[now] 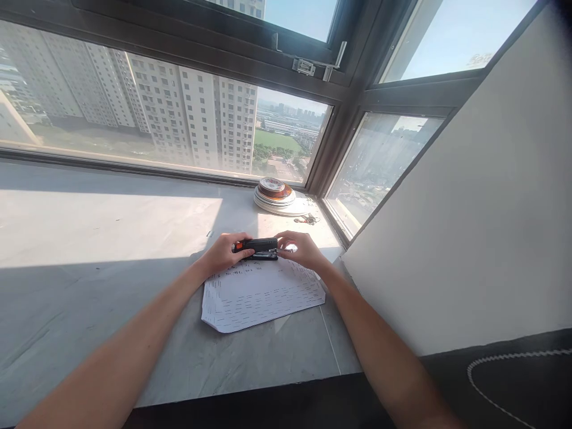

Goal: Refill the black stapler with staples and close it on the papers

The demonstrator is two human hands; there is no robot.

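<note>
A black stapler (261, 247) with an orange end lies across the far edge of a sheet of paper (259, 295) covered with rows of staples. My left hand (223, 253) is closed around the stapler's orange end. At the other end, my right hand (301, 249) pinches the stapler's front, fingers curled. Both forearms reach in from the bottom of the view over a grey stone windowsill (111, 250).
A stack of plates (277, 196) stands by the window corner, with a small dark object (307, 220) beside it. A white wall (469, 226) bounds the sill on the right. Large windows (179, 119) run along the back. A dark surface (491, 381) lies below right.
</note>
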